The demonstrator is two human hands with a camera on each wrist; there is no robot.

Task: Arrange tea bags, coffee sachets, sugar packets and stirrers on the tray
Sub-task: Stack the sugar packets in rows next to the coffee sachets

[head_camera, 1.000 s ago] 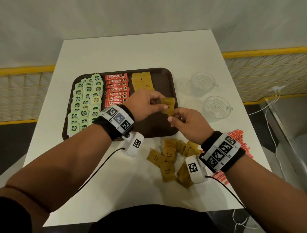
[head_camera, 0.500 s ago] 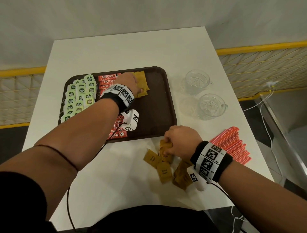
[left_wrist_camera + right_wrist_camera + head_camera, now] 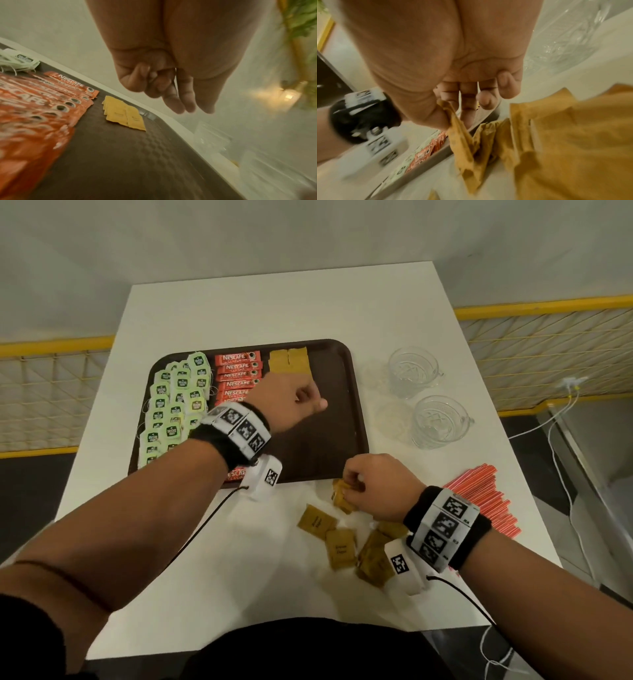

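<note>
A brown tray [image 3: 325, 440] holds green tea bags [image 3: 171, 405] on its left, red coffee sachets [image 3: 238, 374] down its middle and a small stack of brown sugar packets [image 3: 289, 361] at the far edge. My left hand [image 3: 298, 400] hovers over the tray just in front of that stack [image 3: 123, 115], fingers loosely curled and holding nothing [image 3: 171, 94]. My right hand [image 3: 363, 484] pinches a sugar packet [image 3: 464, 142] at the far end of the loose pile [image 3: 339, 547] on the table, beside the tray's front edge. Red stirrers [image 3: 479, 491] lie to its right.
Two glass cups [image 3: 411, 371] [image 3: 438, 421] stand on the white table to the right of the tray. The tray's right half [image 3: 120, 155] is bare. A cable runs from each wrist camera. Yellow mesh railing flanks the table on both sides.
Both hands held a sugar packet over the tray a second ago. My left hand laid it on the tray's stack and has drawn back; my right hand dropped to the loose pile and pinched a packet.
</note>
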